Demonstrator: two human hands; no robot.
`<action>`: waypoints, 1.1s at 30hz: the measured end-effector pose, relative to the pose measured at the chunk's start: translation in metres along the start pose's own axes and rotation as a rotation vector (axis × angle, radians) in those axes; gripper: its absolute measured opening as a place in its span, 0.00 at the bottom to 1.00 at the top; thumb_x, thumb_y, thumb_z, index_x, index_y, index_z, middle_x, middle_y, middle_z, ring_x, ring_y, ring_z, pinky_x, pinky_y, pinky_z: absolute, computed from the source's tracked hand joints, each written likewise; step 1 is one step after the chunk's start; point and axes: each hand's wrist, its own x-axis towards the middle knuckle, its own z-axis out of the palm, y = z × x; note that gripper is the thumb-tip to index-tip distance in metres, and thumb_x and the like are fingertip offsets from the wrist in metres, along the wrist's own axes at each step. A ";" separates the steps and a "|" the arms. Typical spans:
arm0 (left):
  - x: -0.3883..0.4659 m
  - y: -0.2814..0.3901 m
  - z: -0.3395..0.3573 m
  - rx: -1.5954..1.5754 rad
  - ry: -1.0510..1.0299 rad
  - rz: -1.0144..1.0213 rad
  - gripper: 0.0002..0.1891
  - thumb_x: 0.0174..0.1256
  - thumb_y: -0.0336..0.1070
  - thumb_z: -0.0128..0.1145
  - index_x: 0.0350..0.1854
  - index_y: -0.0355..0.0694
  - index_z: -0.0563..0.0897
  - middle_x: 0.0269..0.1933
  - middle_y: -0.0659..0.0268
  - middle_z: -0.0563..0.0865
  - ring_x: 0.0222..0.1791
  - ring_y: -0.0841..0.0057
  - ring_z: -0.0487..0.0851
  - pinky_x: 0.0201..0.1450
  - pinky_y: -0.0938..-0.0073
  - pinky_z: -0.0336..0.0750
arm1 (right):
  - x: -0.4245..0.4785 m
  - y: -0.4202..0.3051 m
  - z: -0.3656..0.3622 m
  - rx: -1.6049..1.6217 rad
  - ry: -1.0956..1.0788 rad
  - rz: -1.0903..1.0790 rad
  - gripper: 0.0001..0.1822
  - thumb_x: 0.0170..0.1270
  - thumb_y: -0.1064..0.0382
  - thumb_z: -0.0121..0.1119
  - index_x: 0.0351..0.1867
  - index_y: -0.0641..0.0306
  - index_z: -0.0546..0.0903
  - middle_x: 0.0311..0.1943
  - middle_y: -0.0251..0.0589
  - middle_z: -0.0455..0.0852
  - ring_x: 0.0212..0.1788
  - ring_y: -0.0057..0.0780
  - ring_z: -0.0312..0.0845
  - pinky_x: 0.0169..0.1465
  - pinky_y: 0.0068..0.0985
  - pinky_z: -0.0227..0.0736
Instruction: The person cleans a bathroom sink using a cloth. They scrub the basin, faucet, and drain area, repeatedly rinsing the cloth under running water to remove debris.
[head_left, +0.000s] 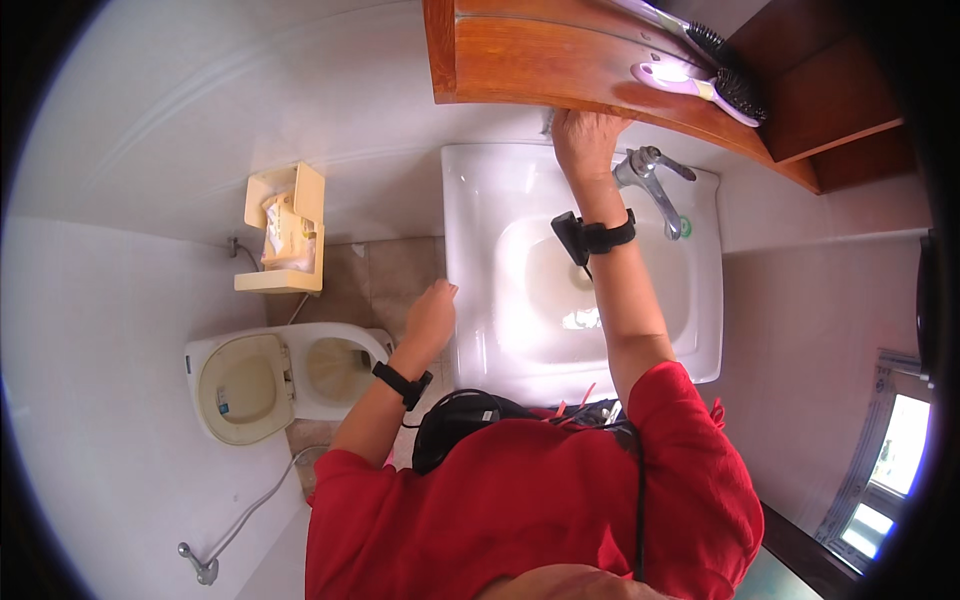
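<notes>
My right hand (589, 139) reaches over the back of a white ceramic washbasin (480, 247), its fingers hidden beneath the front edge of a wooden cabinet shelf (540, 64). Just right of that hand stands a chrome lever faucet (651, 180). What the fingers touch, if anything, cannot be seen. At the basin's left rim is my left hand (433, 319), with its fingers curled together and its palm side out of sight. No object shows in it. Both wrists wear black straps with small devices. A metal drain (581, 277) lies in the basin, partly behind my right forearm.
Two hairbrushes (675, 79) lie on the shelf. A toilet (337, 360) with its lid raised is at left, below a cream wall holder (311, 247) containing a tissue pack (285, 232). A hose sprayer (201, 566) hangs lower left. A window (892, 450) is at right.
</notes>
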 end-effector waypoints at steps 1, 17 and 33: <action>-0.001 0.000 -0.001 0.016 -0.015 -0.019 0.16 0.75 0.42 0.41 0.39 0.33 0.75 0.38 0.45 0.84 0.39 0.46 0.81 0.42 0.48 0.74 | -0.001 0.000 0.001 0.012 -0.010 0.000 0.19 0.63 0.61 0.57 0.54 0.62 0.77 0.54 0.49 0.77 0.60 0.53 0.65 0.62 0.56 0.51; -0.020 -0.006 -0.017 -0.040 -0.033 -0.053 0.16 0.76 0.44 0.40 0.40 0.35 0.74 0.40 0.46 0.83 0.42 0.47 0.81 0.43 0.49 0.73 | -0.037 -0.061 -0.001 -0.028 -0.258 -0.204 0.19 0.69 0.55 0.53 0.57 0.58 0.75 0.57 0.39 0.79 0.64 0.38 0.68 0.68 0.54 0.47; -0.040 -0.037 -0.026 -0.088 0.048 0.005 0.15 0.76 0.44 0.41 0.40 0.37 0.74 0.38 0.50 0.84 0.40 0.49 0.82 0.42 0.51 0.74 | -0.079 -0.110 0.026 -0.069 -0.587 -0.573 0.26 0.64 0.62 0.52 0.66 0.59 0.71 0.70 0.28 0.64 0.70 0.25 0.58 0.77 0.48 0.37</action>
